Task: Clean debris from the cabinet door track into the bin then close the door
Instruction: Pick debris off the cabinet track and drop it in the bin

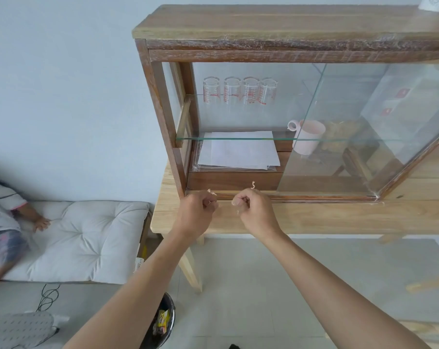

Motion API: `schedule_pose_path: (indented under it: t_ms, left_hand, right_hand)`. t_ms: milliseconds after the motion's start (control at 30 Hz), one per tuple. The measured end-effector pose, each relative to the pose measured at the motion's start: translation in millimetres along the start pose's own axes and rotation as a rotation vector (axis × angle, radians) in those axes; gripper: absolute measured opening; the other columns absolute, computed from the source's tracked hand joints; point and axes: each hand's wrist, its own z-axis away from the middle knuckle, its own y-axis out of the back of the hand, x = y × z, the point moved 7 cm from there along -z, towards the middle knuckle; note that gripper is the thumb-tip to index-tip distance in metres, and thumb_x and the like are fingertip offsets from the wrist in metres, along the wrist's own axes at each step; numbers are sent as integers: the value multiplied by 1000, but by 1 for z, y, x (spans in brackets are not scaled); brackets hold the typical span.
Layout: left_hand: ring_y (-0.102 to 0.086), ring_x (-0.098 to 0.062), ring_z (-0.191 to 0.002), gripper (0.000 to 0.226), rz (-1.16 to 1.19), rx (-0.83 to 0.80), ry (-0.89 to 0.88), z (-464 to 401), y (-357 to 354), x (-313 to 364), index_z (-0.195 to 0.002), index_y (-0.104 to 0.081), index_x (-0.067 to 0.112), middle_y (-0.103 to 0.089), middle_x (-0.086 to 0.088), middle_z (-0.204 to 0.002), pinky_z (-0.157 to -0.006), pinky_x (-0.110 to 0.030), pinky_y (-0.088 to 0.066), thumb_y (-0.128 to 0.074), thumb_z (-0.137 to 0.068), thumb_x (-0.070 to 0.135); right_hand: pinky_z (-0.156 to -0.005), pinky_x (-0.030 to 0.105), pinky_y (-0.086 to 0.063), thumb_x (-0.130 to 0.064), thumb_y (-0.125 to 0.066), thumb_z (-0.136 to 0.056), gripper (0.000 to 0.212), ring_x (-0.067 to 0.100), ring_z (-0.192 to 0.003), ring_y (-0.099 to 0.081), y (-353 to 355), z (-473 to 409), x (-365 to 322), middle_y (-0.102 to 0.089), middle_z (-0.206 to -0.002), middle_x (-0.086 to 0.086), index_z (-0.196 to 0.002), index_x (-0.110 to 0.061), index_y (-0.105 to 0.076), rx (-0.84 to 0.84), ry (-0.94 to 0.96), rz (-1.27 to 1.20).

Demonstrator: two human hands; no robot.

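Item: wooden cabinet with glass front, upper right of the frame, standing on a light wooden table. I note its sliding glass door drawn to the right, leaving the left half open.

Door track: runs along the cabinet's lower front edge, centre of the frame. Pale debris: one curled shaving just above the track, another shaving at the fingertips on the left.

Left hand: at the track, fingers curled in; I read thumb and finger pinched on small scraps. Right hand: just beside it, fingers closed the same way, a pale fleck showing beneath it; what it grips I cannot tell for sure.

Cabinet contents: four clear glasses with red print, upturned on the glass shelf; white paper sheets below; a pale pink mug behind the door.

Room: pale blue wall, pale tiled floor. Black bin at lower centre, under the left forearm, holding wrappers. White tufted cushion at lower left, with another person partly in view on it.
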Motion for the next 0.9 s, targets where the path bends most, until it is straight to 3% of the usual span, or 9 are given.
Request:
schedule_pose_path:
  t_ms: [133,233,300,367,533,667,767,900]
  left_hand:
    - [-71,-32,-76,7,81,30,88,40,15,-39,-96,-81,12,-73,-4,-77,-72,-40,-60,-77,-97,17]
    - [-69,-20,-69,4,96,50,163,71,26,-80,-92,-79,19,-68,8,-70,-65,-29,-51,-78,-96,19]
    - [-62,-4,-61,5,124,67,219,92,33,-112,-90,-79,22,-66,10,-67,-63,-22,-48,-78,-96,21]
    - [-59,0,-59,4,130,72,282,115,40,-144,-89,-80,23,-67,11,-66,-63,-18,-47,-79,-94,22]
    - [-63,-10,-70,7,145,67,441,168,47,-232,-95,-84,20,-75,2,-78,-68,-16,-47,-81,-92,25]
    - [-64,0,-73,3,164,78,607,199,33,-323,-92,-84,27,-72,11,-75,-67,-10,-45,-82,-90,28]
    - [-70,-11,-74,4,209,90,767,225,6,-414,-90,-85,28,-75,8,-77,-72,-22,-54,-83,-89,30]
    - [-78,-27,-84,6,216,82,915,252,-53,-537,-85,-83,26,-79,-2,-84,-83,-40,-66,-83,-91,25]
  right_hand:
    - [-72,14,-43,-14,-68,-96,13,6,-78,-61,-31,24,-15,-70,-83,-11,-84,-18,-73,-65,5,-52]
    - [-74,14,-43,-16,-68,-97,15,6,-80,-61,-63,46,-29,-73,-91,-5,-84,-22,-72,-143,14,-60]
    - [-74,20,-44,-15,-68,-97,13,11,-80,-61,-87,61,-37,-73,-90,-2,-85,-17,-73,-186,23,-59]
    - [-75,23,-44,-14,-68,-97,13,14,-82,-62,-113,78,-45,-72,-88,-3,-85,-15,-73,-233,39,-58]
    - [-74,5,-40,-11,-68,-96,12,-5,-77,-58,-197,124,-54,-64,-81,-12,-86,-13,-75,-401,89,-5]
    - [-70,7,-41,-10,-68,-95,13,-3,-73,-60,-280,152,-24,-68,-82,-6,-87,-13,-78,-509,15,16]
    - [-70,23,-48,-10,-68,-95,13,11,-70,-63,-360,177,23,-67,-76,-8,-88,-12,-79,-619,-94,45]
    - [-68,24,-48,-7,-67,-96,16,14,-67,-66,-468,204,103,-66,-68,-11,-85,-13,-78,-705,-209,105]
